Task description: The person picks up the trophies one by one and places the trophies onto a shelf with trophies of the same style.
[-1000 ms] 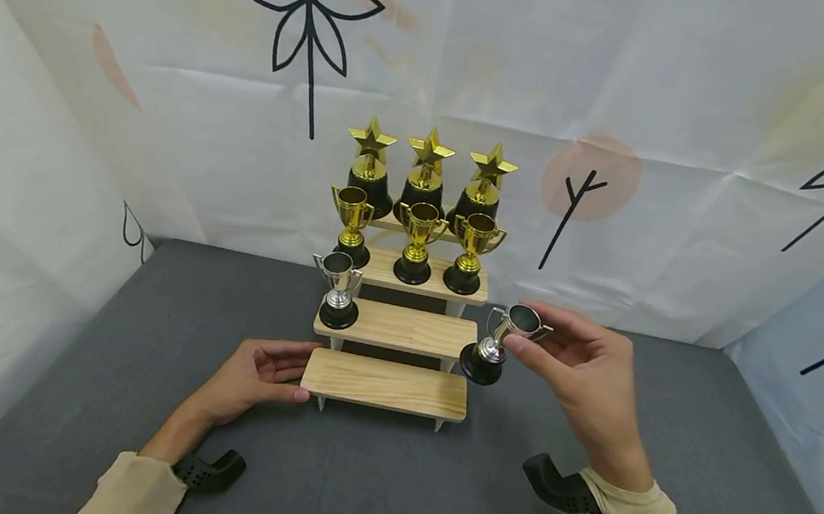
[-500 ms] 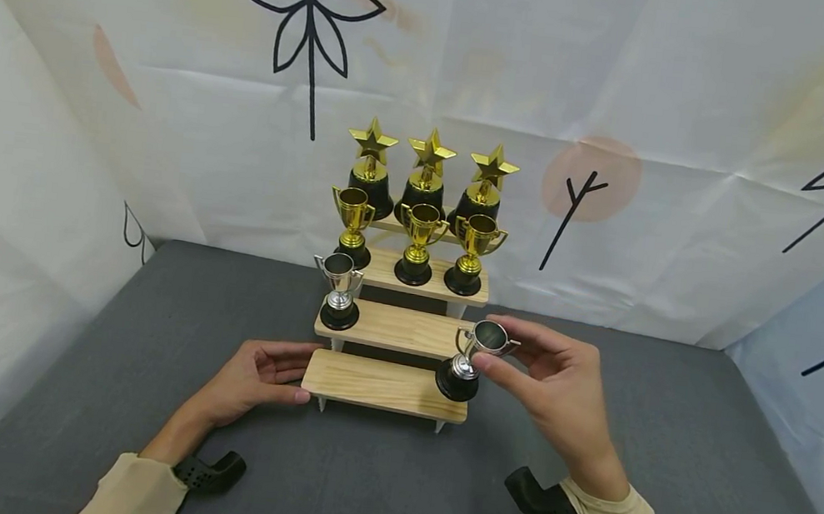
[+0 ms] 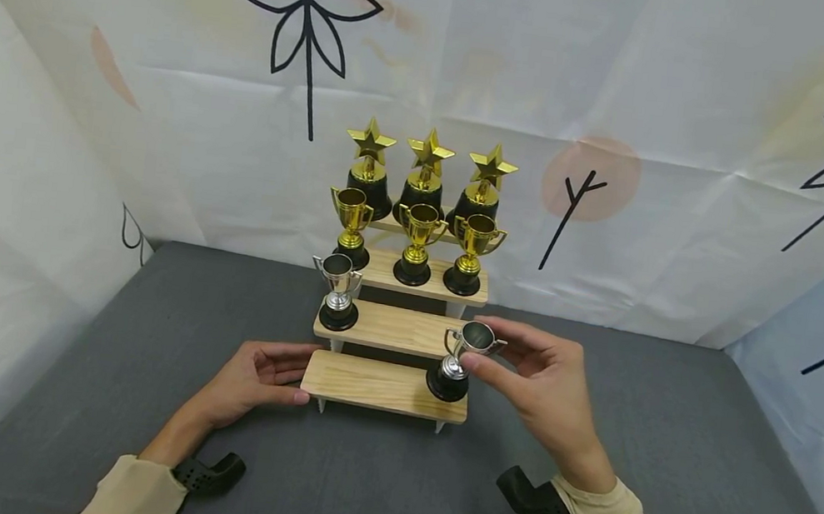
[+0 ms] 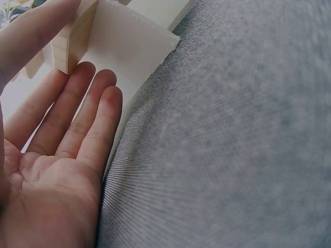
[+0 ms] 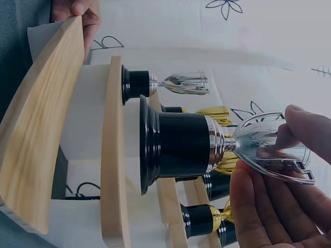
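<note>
My right hand (image 3: pixel 544 392) pinches a silver trophy cup (image 3: pixel 451 370) by its bowl, between thumb and fingers. In the right wrist view its black base (image 5: pixel 181 144) hangs clear of the shelf boards, higher than the second board (image 5: pixel 112 155). A matching silver trophy (image 3: pixel 340 291) stands upright at the left end of that second step. My left hand (image 3: pixel 251 382) touches the left end of the lowest wooden shelf (image 3: pixel 369 382). In the left wrist view the fingers (image 4: pixel 95 129) lie nearly straight, fingertips near the wooden board (image 4: pixel 77 44).
Gold trophy cups (image 3: pixel 417 245) stand on the third step. Gold star trophies (image 3: pixel 426 166) stand on the top step behind them. A grey cloth table (image 3: pixel 226 304) surrounds the stand, and a white patterned curtain (image 3: pixel 628 62) hangs behind.
My right hand has carried the silver trophy leftward and slightly toward the front, from beside the stand to over its right end. The left hand stays in place.
</note>
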A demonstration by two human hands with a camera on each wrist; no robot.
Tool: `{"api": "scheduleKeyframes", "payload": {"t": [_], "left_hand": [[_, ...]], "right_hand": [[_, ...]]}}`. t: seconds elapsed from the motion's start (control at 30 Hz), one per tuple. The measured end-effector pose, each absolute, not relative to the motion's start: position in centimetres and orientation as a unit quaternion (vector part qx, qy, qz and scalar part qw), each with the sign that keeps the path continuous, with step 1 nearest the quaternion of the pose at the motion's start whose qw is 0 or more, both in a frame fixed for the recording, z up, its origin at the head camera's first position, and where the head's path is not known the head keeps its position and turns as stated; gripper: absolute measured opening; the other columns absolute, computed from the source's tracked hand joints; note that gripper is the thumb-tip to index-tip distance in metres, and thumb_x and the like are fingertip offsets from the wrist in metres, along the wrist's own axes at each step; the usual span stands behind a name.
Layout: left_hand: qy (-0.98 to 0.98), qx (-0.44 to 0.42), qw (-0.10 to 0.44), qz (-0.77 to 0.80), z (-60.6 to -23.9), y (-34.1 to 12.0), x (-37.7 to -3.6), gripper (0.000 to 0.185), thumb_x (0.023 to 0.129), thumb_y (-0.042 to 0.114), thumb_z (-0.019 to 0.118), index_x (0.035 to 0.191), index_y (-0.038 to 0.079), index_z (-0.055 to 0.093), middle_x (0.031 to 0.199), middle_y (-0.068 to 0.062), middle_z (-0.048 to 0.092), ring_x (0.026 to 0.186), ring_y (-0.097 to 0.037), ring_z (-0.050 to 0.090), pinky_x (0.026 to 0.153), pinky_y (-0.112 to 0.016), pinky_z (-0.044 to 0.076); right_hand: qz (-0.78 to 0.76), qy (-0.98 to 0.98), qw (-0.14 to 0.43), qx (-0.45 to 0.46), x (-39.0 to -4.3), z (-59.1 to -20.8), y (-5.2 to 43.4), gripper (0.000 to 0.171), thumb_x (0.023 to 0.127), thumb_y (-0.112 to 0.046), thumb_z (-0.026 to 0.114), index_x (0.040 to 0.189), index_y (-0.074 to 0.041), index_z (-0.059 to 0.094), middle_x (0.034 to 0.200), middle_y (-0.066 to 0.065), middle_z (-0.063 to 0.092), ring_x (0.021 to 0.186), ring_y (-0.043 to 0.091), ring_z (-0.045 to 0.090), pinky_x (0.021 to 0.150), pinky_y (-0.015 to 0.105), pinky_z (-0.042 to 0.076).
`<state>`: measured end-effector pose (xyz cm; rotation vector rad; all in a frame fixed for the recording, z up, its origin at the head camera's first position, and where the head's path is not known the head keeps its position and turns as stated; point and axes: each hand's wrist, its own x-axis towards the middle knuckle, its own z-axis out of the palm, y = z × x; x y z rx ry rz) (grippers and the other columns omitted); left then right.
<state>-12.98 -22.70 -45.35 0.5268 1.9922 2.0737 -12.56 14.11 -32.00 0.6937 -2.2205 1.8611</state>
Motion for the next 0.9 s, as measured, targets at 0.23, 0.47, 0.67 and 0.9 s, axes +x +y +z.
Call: {"api": "scheduleKeyframes", "payload": {"t": [0.23,0.47,0.67,0.9], "left_hand": [[0.675,0.176,0.112,0.708,-45.2,-22.7,-13.0,0.072,0.08,-0.007,0.081,0.141,-0.019,0.045,0.142,-0.038,0.047,0.12,-0.017,0.064,0.101,-0.034,0.055],[0.681,0.175,0.108,0.703,-45.2,-22.6,-13.0,0.072,0.08,-0.007,0.081,0.141,-0.018,0.046,0.142,-0.037,0.048,0.12,-0.016,0.064,0.101,-0.034,0.054],[0.681,0.183,0.103,0.701,-45.4,-22.7,-13.0,0.069,0.081,-0.008,0.08,0.139,-0.02,0.045,0.14,-0.036,0.051,0.119,-0.017,0.064,0.101,-0.033,0.055],[0.679,0.186,0.105,0.702,-45.5,-22.7,-13.0,0.067,0.082,-0.009,0.078,0.139,-0.021,0.045,0.14,-0.04,0.047,0.119,-0.016,0.064,0.101,-0.032,0.054]], "right_hand": [[0.637,-0.727,0.064,0.248,-12.9,-32.2,13.5,0.039,0.079,0.011,0.081,0.117,0.007,0.071,0.106,0.014,0.074,0.095,0.018,0.072,0.087,0.031,0.062],[0.633,-0.73,0.055,0.25,-13.2,-32.3,12.7,0.04,0.08,0.009,0.081,0.119,0.006,0.071,0.11,0.016,0.073,0.098,0.019,0.073,0.088,0.032,0.062],[0.64,-0.728,0.04,0.242,-14.0,-31.9,11.9,0.04,0.081,0.006,0.082,0.119,0.004,0.072,0.108,0.013,0.074,0.094,0.019,0.073,0.082,0.03,0.063],[0.64,-0.73,0.032,0.236,-15.1,-31.4,10.7,0.042,0.081,0.005,0.082,0.122,0.005,0.07,0.108,0.015,0.073,0.095,0.019,0.073,0.082,0.027,0.062]]}}
